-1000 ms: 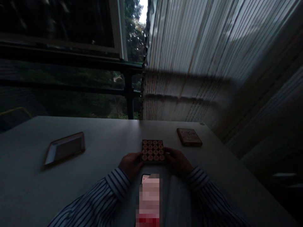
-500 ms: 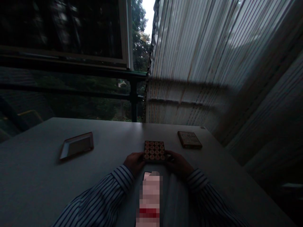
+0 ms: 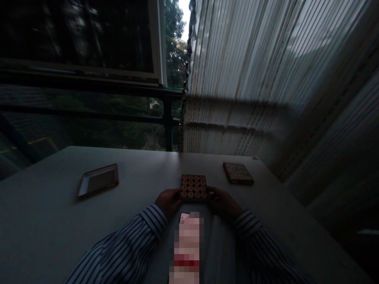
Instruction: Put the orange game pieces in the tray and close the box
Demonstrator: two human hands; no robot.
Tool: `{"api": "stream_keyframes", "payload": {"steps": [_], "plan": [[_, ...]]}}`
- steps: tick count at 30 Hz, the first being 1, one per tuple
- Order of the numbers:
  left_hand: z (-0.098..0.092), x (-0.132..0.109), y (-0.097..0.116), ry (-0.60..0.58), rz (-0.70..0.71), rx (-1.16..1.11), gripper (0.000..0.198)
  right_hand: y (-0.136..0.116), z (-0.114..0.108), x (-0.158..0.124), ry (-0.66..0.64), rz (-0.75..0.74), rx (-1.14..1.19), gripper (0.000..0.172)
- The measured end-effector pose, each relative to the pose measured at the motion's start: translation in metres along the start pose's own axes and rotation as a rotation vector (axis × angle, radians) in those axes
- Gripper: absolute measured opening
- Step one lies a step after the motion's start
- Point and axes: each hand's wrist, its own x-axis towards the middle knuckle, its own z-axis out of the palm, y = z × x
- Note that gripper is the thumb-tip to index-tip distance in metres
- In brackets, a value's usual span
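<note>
A small square box of round Chinese chess pieces (image 3: 194, 186), set in rows, is at the middle of the white table. My left hand (image 3: 168, 202) grips its left side, fingers curled against the edge. On the opposite side my right hand (image 3: 223, 202) is closed on the right edge. Both sleeves are striped. In front of the box, close to me, lies a phone (image 3: 185, 217) with a lit screen, mostly blurred over by coarse blocks. The undersides of both hands are dark and hard to make out.
A shallow open box lid (image 3: 99, 181) lies tilted on the left of the table (image 3: 142, 165). At the right rests a flat closed box (image 3: 238, 173) with printed markings. Beyond the table are a dark railing (image 3: 167, 114) and a striped curtain (image 3: 225, 79).
The view has shifted very slightly. Both hands stay at the sides of the box of chess pieces, and nothing else has visibly moved.
</note>
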Motion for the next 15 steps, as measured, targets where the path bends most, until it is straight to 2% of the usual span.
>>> {"api": "stream_keyframes", "payload": {"steps": [4, 7, 10, 15], "plan": [[0.0, -0.002, 0.001, 0.019, -0.004, 0.005, 0.039, -0.001, -0.002, -0.001, -0.015, 0.001, 0.013, 0.045], [-0.002, -0.004, -0.001, 0.088, -0.016, -0.002, 0.042, 0.002, -0.005, 0.0, 0.007, 0.052, 0.002, 0.049], [-0.008, -0.008, -0.003, 0.196, -0.052, -0.032, 0.04, 0.01, -0.008, 0.003, 0.087, 0.087, -0.017, 0.049], [-0.028, -0.013, -0.01, 0.338, -0.056, -0.076, 0.028, 0.016, -0.019, 0.008, 0.23, 0.048, 0.0, 0.034]]}}
